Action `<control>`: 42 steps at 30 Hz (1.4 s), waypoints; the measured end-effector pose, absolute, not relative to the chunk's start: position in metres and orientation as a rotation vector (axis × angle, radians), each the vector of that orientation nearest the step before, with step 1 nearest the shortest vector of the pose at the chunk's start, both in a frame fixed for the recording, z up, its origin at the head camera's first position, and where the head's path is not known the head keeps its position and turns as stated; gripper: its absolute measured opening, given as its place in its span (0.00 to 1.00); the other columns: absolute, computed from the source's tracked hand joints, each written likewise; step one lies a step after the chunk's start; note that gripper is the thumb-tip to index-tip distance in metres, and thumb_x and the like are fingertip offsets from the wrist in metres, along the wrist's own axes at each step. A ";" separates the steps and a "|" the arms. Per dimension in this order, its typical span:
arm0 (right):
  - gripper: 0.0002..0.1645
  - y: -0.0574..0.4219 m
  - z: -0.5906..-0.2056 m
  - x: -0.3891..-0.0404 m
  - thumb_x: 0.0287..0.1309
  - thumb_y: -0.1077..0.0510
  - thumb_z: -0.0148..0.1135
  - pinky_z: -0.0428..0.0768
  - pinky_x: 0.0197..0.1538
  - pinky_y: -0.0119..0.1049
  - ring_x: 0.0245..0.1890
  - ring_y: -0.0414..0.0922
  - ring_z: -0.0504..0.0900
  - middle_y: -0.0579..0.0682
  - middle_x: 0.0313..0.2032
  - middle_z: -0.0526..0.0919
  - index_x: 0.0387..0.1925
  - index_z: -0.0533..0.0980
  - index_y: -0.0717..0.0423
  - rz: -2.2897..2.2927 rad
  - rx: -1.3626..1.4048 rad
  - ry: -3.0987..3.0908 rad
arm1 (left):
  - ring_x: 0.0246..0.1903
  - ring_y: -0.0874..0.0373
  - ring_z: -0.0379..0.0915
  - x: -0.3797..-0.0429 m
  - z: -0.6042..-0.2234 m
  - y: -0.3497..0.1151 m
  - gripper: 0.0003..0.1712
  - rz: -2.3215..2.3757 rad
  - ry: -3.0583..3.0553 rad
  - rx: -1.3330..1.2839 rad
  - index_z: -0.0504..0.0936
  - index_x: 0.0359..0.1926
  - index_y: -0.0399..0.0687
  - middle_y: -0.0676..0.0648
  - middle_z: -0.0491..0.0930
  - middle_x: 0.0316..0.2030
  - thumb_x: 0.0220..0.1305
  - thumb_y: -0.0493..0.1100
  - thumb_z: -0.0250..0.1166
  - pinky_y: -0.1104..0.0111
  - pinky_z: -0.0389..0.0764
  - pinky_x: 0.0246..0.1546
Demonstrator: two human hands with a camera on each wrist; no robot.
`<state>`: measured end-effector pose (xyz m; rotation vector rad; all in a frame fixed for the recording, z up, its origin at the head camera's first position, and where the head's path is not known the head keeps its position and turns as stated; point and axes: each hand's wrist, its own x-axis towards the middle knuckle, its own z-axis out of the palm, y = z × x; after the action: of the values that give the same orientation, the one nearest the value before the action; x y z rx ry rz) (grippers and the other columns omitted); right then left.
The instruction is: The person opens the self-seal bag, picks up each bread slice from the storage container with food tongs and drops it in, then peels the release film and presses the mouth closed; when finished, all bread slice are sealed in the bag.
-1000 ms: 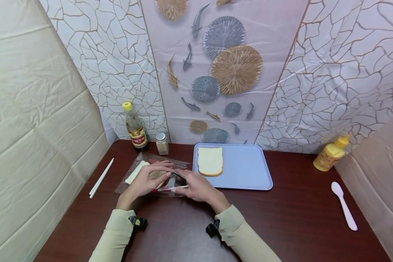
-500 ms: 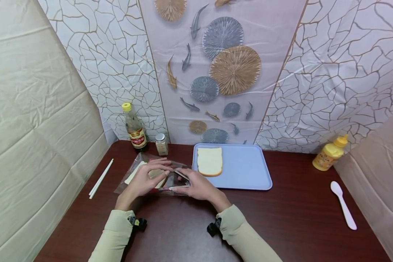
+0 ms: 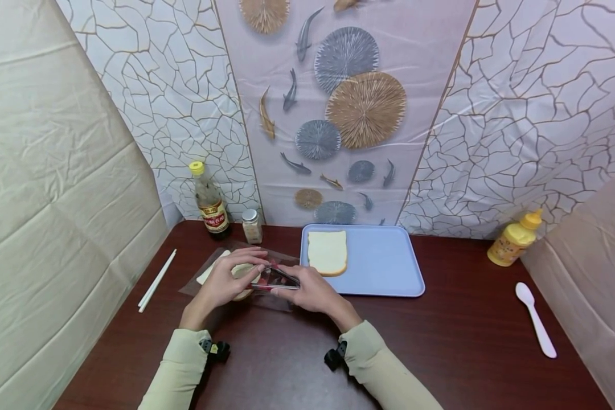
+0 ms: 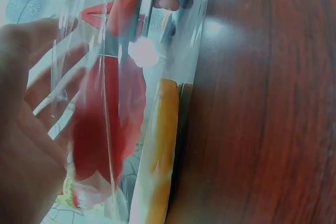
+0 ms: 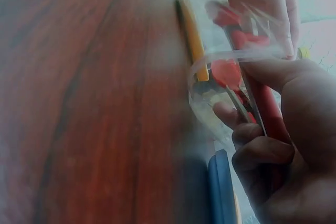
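What has moved is the near side of the bag: its red-trimmed edge, lower down half a second ago, now runs higher between the two sets of fingers, so the rounded edge of the slice inside shows beneath it. The hands have barely shifted. I take this as the upper plastic being held off the bread, with the bag being worked at its end and the slice not yet out.

The bag lies directly under the fingers. The left hand arches over it, thumb and forefinger close together at the plastic, seemingly pinching it. The right hand grips the red-trimmed end, thumb on one side and fingers curled on the other; from that wrist, a loop of plastic rim stands out just past the thumb.

Just beyond the right fingers sits the tray, the other slice on its near-fingers side. Past the left fingertips, toward the wall, stand the dark bottle and the jar. Chopsticks lie out to the left of the left fingers. Well off to the right of the right fingers are the yellow bottle and the spoon, all on the table.
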<state>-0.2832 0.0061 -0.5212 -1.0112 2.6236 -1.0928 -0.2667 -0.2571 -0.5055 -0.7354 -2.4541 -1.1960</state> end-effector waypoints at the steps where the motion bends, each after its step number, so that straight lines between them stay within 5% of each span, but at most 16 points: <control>1: 0.42 0.007 -0.521 -0.283 0.72 0.35 0.69 0.83 0.69 0.46 0.69 0.46 0.82 0.52 0.71 0.81 0.78 0.72 0.49 -1.088 -1.006 2.635 | 0.69 0.49 0.80 -0.267 -0.505 -0.257 0.09 -1.199 -2.447 -0.732 0.93 0.51 0.58 0.52 0.89 0.60 0.73 0.44 0.74 0.73 0.72 0.73; 6: 0.42 0.014 -0.520 -0.279 0.72 0.37 0.70 0.83 0.68 0.48 0.69 0.48 0.83 0.52 0.71 0.81 0.78 0.72 0.49 -1.051 -0.997 2.685 | 0.63 0.54 0.85 -0.267 -0.507 -0.256 0.10 -1.174 -2.413 -0.679 0.93 0.52 0.59 0.54 0.91 0.56 0.74 0.42 0.73 0.74 0.77 0.68; 15: 0.39 0.049 -0.513 -0.263 0.71 0.38 0.71 0.86 0.57 0.43 0.59 0.43 0.88 0.53 0.69 0.84 0.77 0.74 0.44 -1.125 -0.961 2.716 | 0.51 0.59 0.89 -0.265 -0.511 -0.254 0.10 -1.149 -2.433 -0.536 0.93 0.53 0.59 0.56 0.93 0.48 0.74 0.44 0.73 0.47 0.86 0.56; 20: 0.39 0.073 -0.513 -0.254 0.70 0.39 0.72 0.84 0.64 0.47 0.67 0.42 0.82 0.49 0.72 0.81 0.78 0.73 0.39 -1.155 -0.964 2.702 | 0.49 0.58 0.90 -0.267 -0.519 -0.249 0.09 -1.131 -2.453 -0.530 0.93 0.52 0.57 0.55 0.93 0.47 0.75 0.46 0.72 0.49 0.87 0.54; 24: 0.39 0.096 -0.513 -0.247 0.70 0.39 0.73 0.85 0.55 0.39 0.56 0.38 0.85 0.49 0.67 0.85 0.77 0.73 0.37 -1.133 -0.949 2.740 | 0.47 0.58 0.90 -0.268 -0.525 -0.248 0.08 -1.111 -2.458 -0.478 0.93 0.50 0.58 0.55 0.94 0.44 0.75 0.45 0.72 0.51 0.87 0.51; 26: 0.39 0.107 -0.512 -0.245 0.69 0.39 0.73 0.84 0.53 0.38 0.53 0.37 0.86 0.49 0.66 0.86 0.77 0.74 0.37 -1.124 -0.922 2.772 | 0.45 0.57 0.90 -0.269 -0.526 -0.248 0.07 -1.100 -2.454 -0.447 0.94 0.49 0.57 0.54 0.94 0.44 0.75 0.45 0.72 0.50 0.87 0.48; 32: 0.41 0.135 -0.510 -0.245 0.66 0.40 0.76 0.87 0.61 0.49 0.66 0.47 0.85 0.55 0.68 0.83 0.76 0.75 0.45 -1.128 -0.858 2.920 | 0.47 0.53 0.90 -0.270 -0.527 -0.253 0.08 -1.084 -2.476 -0.324 0.93 0.50 0.55 0.50 0.94 0.46 0.76 0.47 0.71 0.48 0.87 0.51; 42: 0.48 0.138 -0.512 -0.254 0.63 0.43 0.80 0.86 0.63 0.56 0.66 0.58 0.85 0.62 0.69 0.82 0.76 0.73 0.59 -1.090 -0.611 3.092 | 0.44 0.52 0.89 -0.271 -0.526 -0.254 0.09 -1.093 -2.499 -0.305 0.93 0.51 0.53 0.49 0.94 0.47 0.76 0.47 0.70 0.48 0.86 0.50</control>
<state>-0.2539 0.1376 -0.5119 -0.6105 3.0920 -1.0900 -0.2708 -0.2543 -0.5256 -0.3052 -2.4985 -1.0928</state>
